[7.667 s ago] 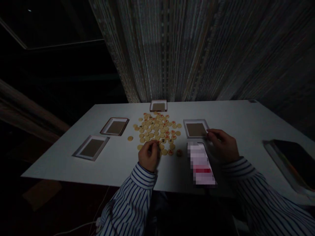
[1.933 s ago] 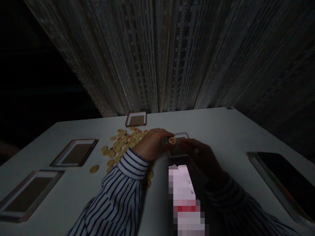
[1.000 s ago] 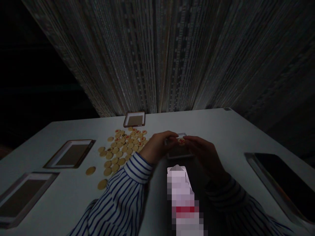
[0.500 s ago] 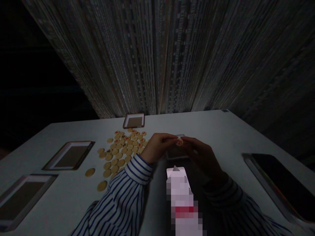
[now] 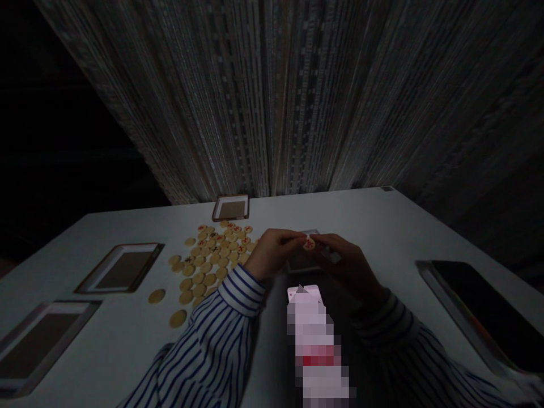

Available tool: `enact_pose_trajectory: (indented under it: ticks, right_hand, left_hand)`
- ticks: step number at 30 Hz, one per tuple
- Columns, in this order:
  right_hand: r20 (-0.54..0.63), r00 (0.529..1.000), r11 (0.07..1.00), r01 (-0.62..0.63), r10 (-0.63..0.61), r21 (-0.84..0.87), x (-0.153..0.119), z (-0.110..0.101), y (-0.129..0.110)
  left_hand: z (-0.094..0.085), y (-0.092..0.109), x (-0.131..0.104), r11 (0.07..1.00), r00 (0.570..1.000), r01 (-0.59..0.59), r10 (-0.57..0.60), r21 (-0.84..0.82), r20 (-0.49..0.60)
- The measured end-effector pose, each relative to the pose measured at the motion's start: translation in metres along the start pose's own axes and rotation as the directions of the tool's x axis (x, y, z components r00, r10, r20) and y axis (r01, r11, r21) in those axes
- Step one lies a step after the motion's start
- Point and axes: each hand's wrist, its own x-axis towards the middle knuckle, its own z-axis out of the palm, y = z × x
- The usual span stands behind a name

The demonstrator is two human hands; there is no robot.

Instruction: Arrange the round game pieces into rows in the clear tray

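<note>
Between the fingertips of both hands is a round xiangqi piece with a red character facing me. My left hand pinches its left side, and my right hand grips its right side. Below the hands sits a shallow tray, partly hidden by them. Left of my left hand, many loose xiangqi pieces are spread over the white table. Most show plain faces; several carry red or black characters.
A small open tray stands at the far edge, with a second tray and a third tray on the left. A lit phone, mostly blurred out, lies nearer me. A black-topped flat object is on the right. A striped curtain hangs behind.
The held xiangqi piece has tilted slightly, so its red character shows more fully. Both hands stay almost in place, and the view has shifted a little.
</note>
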Motion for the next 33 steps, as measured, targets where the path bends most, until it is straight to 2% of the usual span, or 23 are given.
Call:
enact_pose_trajectory:
  ticks: [4,7,10,14,20,26,33]
  right_hand:
    - [0.034,0.998,0.997,0.054,-0.052,-0.059,0.007,-0.002,0.003]
    - [0.094,0.994,0.993,0.062,-0.053,-0.102,0.013,-0.006,0.005]
    - [0.083,0.995,0.988,0.063,-0.052,-0.142,0.014,-0.009,0.01]
    - [0.057,0.998,0.98,0.012,0.0,-0.201,0.009,-0.008,0.022]
    - [0.042,0.997,0.969,-0.051,0.063,-0.244,0.003,-0.013,0.029]
    - [0.039,0.996,0.976,-0.066,0.075,-0.21,0.002,-0.016,0.033]
    - [0.114,0.988,0.973,-0.078,0.104,-0.216,0.001,-0.02,0.035]
  left_hand:
    - [-0.002,-0.002,0.001,0.995,0.999,-0.013,0.017,0.099,-0.034]
    - [-0.004,-0.002,0.001,0.986,0.999,-0.039,0.042,0.163,-0.02]
    - [-0.009,-0.001,0.001,0.956,0.998,-0.037,0.051,0.292,-0.04]
    - [-0.017,0.001,-0.001,0.858,0.996,0.019,0.03,0.513,-0.087]
    - [-0.016,0.002,-0.005,0.68,0.998,0.063,-0.028,0.731,-0.06]
    - [-0.01,0.001,-0.006,0.584,0.994,0.062,-0.106,0.809,0.0]
    - [-0.008,-0.003,-0.007,0.537,0.995,0.055,-0.099,0.842,-0.001]
